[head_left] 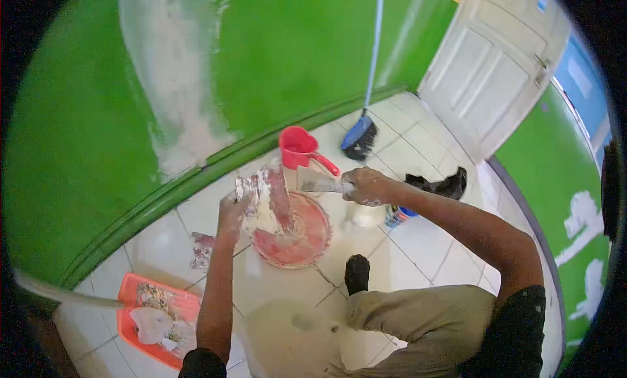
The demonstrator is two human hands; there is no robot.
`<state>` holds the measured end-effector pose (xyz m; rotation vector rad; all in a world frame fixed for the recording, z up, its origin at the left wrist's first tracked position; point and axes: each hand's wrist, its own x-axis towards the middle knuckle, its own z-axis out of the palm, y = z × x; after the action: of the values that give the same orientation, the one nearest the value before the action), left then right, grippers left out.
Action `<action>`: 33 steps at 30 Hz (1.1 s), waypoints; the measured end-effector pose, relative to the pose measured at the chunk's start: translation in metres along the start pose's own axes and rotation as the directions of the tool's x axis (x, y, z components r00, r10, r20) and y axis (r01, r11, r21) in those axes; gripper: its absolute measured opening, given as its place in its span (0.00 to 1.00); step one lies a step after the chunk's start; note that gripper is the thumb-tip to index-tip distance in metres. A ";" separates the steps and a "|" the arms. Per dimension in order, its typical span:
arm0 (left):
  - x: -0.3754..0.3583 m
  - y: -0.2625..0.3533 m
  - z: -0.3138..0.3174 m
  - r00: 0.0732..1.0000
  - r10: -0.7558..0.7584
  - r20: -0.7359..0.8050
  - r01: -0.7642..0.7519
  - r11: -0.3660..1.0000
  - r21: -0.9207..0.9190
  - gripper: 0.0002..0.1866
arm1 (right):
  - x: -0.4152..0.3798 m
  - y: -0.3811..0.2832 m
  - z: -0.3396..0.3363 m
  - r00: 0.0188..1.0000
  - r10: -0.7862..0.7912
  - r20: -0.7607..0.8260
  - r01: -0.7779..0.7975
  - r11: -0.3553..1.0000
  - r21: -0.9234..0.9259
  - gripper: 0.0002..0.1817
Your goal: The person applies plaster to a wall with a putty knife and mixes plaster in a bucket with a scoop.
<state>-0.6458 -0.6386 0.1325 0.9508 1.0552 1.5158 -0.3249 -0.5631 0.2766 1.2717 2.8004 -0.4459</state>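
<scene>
Fingers of the right hand (367, 186) are curled round the handle of a small scraper (320, 182) in the head view, holding it snugly. Its blade points left, near a wide flat board (279, 194) smeared with white paste (260, 207). The left hand (230, 215) pinches that board at its left side; some fingers are hidden, so I can't quite tell how the tips sit. The board is over the round red tray (317, 239), with a pink dipper (295, 153) standing near. To do this well, I think it helps to hold the board steady above the tray, so drips don't land on the tiles (431, 260). Lean the blade low and push softly, so the paste gathers smoothly.
</scene>
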 end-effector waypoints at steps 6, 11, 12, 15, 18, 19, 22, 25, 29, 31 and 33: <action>0.045 -0.027 0.028 0.998 -0.059 0.024 0.053 0.978 0.204 0.16 | -0.017 0.054 0.044 0.989 0.026 -0.149 -0.034 0.998 -0.053 0.24; 0.018 -0.042 0.056 0.995 -0.098 -0.033 0.103 0.910 0.401 0.20 | -0.001 0.058 0.098 0.974 0.058 -0.220 -0.012 0.978 0.209 0.25; 0.006 -0.046 0.058 0.990 -0.121 -0.070 0.137 0.942 0.307 0.20 | 0.003 0.053 0.103 0.987 0.082 -0.137 -0.050 0.975 0.216 0.27; -0.006 -0.074 0.033 0.981 -0.151 -0.119 0.182 0.929 0.322 0.20 | 0.015 0.056 0.115 0.984 0.122 -0.127 -0.092 0.972 0.217 0.32; -0.036 -0.088 0.026 0.984 -0.145 -0.101 0.174 0.899 0.401 0.18 | 0.031 0.073 0.133 0.969 -0.183 -0.169 0.212 0.961 0.176 0.27; -0.050 -0.091 0.025 0.991 -0.121 -0.058 0.134 0.917 0.375 0.17 | 0.035 0.083 0.136 0.952 -0.190 -0.240 0.233 0.959 0.164 0.25; -0.077 -0.099 0.034 0.981 -0.188 0.047 0.128 0.815 0.565 0.13 | 0.043 0.105 0.113 0.996 -0.076 -0.034 0.077 0.997 0.030 0.26; -0.093 -0.125 0.049 0.934 -0.257 0.247 0.094 0.846 0.525 0.16 | 0.056 0.170 0.144 0.985 -0.043 -0.165 0.041 0.999 -0.014 0.22; -0.104 -0.135 0.095 0.870 -0.238 0.432 -0.019 0.859 0.512 0.20 | 0.041 0.203 0.144 0.988 0.019 -0.151 -0.011 0.999 0.051 0.22; -0.099 -0.127 0.119 0.814 -0.246 0.526 -0.090 0.842 0.533 0.21 | 0.037 0.211 0.140 0.996 0.052 -0.069 -0.048 0.998 0.046 0.21; -0.097 -0.131 0.140 0.675 -0.646 0.356 0.462 0.746 0.480 0.21 | 0.033 0.222 0.141 0.996 0.090 0.009 -0.090 0.995 0.031 0.21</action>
<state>-0.4593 -0.6995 0.0457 1.0554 1.1052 0.5083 -0.1945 -0.4390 0.0825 1.3925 2.7271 -0.4909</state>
